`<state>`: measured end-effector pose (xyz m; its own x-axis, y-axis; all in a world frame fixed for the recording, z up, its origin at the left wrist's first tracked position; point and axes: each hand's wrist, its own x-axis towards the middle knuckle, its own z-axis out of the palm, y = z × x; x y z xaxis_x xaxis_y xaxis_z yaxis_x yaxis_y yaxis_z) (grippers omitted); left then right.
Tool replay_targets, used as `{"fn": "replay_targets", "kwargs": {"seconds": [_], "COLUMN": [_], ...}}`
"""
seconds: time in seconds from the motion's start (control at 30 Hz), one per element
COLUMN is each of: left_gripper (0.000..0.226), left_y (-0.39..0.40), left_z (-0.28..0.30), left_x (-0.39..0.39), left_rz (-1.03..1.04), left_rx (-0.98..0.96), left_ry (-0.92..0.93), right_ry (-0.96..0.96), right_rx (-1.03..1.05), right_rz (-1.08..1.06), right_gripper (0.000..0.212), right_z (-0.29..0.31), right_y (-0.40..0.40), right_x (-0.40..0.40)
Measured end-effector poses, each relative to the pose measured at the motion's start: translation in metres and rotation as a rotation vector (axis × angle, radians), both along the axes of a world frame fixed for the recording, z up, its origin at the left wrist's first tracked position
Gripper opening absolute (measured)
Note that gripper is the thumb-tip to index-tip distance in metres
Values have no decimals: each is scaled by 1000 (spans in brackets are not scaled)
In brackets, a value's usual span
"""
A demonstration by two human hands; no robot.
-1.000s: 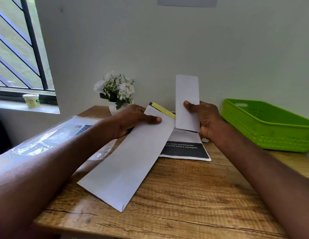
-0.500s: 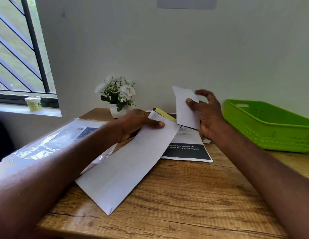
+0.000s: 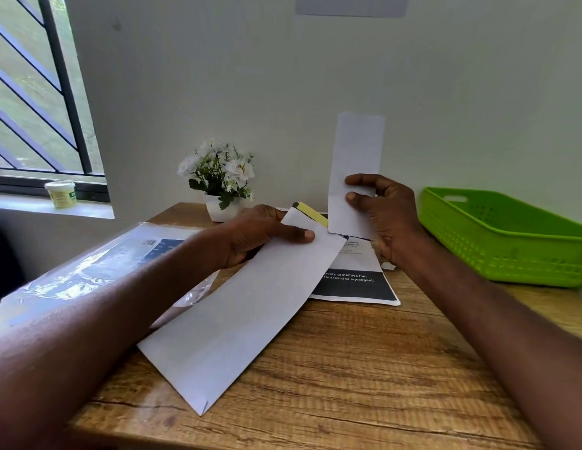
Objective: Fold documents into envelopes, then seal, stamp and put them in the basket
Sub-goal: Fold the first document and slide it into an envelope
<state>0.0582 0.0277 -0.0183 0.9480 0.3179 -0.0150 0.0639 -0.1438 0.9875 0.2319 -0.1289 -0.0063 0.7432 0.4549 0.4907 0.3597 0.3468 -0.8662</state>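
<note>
A long white envelope [image 3: 237, 316] slants across the wooden table, its near corner resting on the wood and its far, open end raised. My left hand [image 3: 260, 235] grips that far end, thumb on top; a yellow strip shows at the flap. My right hand [image 3: 384, 216] holds a folded white document [image 3: 356, 167] upright by its lower part, just right of the envelope's mouth and apart from it. The green plastic basket [image 3: 510, 254] stands at the right with nothing visible inside.
A printed sheet with a black band [image 3: 354, 284] lies flat under the envelope's far end. A clear plastic packet [image 3: 88, 267] lies at the left. A small pot of white flowers [image 3: 221, 183] stands against the wall. A small tub [image 3: 59, 193] sits on the windowsill.
My right hand has turned the folded document back upright and raised it after tilting it down. My left hand and the envelope have barely moved.
</note>
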Motion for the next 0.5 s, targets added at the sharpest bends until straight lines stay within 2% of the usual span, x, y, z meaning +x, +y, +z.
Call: {"fn": "replay_targets", "kwargs": {"seconds": [0.27, 0.5], "left_gripper": [11, 16], "left_y": [-4, -5], "left_z": [2, 1], "left_x": [-1, -2], "left_rz": [4, -3], "left_rx": [-11, -13], "left_ry": [7, 7], "right_ry": [-182, -273], "right_rx": [46, 47], "right_rz": [-141, -186], "right_gripper": [32, 31], "right_z": [4, 7], "right_y": [1, 2], "right_x": [-8, -5]}}
